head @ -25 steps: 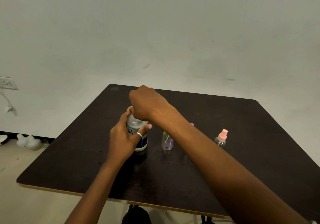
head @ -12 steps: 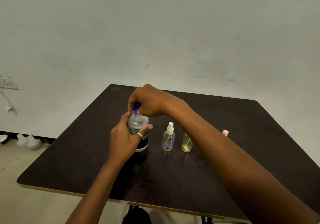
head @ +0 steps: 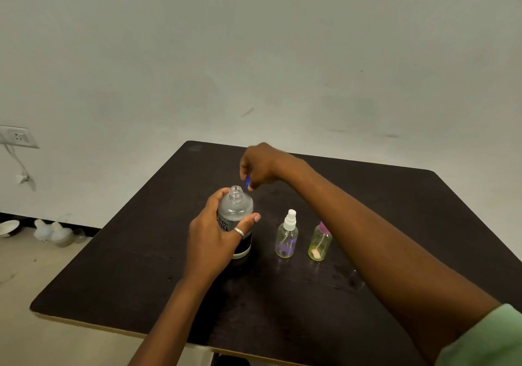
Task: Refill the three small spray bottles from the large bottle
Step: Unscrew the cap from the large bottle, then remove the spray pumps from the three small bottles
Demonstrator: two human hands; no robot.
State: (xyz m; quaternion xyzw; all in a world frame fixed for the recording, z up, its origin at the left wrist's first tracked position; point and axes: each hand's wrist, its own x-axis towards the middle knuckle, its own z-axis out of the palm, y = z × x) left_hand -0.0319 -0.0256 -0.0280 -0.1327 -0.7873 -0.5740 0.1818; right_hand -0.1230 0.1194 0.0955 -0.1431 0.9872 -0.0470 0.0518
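The large clear bottle (head: 236, 213) stands upright on the dark table (head: 141, 266), its neck uncapped. My left hand (head: 214, 235) wraps around its body. Just above and to the right of the neck, my right hand (head: 261, 165) pinches the blue cap (head: 248, 182). To the right stand two small spray bottles: one with a white nozzle (head: 286, 237) and a yellowish one with a pink-purple top (head: 319, 242), partly behind my right forearm. The third small bottle is hidden behind that arm.
A wall socket with a hanging cable (head: 18, 138) is on the left wall. White objects and a bowl (head: 53, 233) lie on the floor left of the table. The table's near edge (head: 113, 327) runs close below my arms.
My right hand has lifted the blue cap off the large bottle's neck and moved it up and to the right. The left hand keeps its hold on the bottle.
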